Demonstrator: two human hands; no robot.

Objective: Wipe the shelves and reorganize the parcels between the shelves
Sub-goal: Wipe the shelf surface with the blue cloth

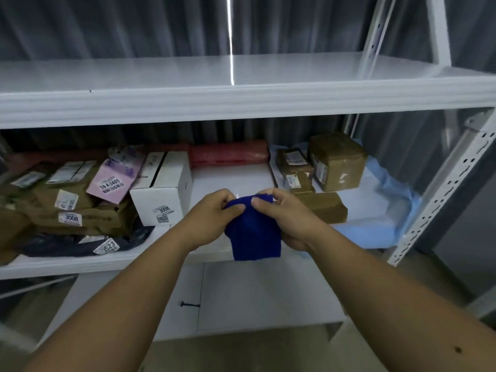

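Observation:
A dark blue cloth (255, 237) hangs in front of the middle shelf (80, 261), pinched at its top edge by both hands. My left hand (212, 218) grips its left corner and my right hand (281, 218) grips its right corner. The upper shelf (188, 100) is a bare white board. On the middle shelf lie a white box (163, 189) marked 3008, a pink parcel (115, 178), brown parcels (80, 210) at the left, a red roll (228, 153) at the back, and brown boxes (335, 162) on the right.
A dark bag parcel (80, 244) lies at the front left of the middle shelf. Light blue plastic (386, 189) covers its right end. A white perforated upright (440, 189) stands at the right. A lower white shelf (268, 291) carries a small black screw (189, 304). Grey curtains hang behind.

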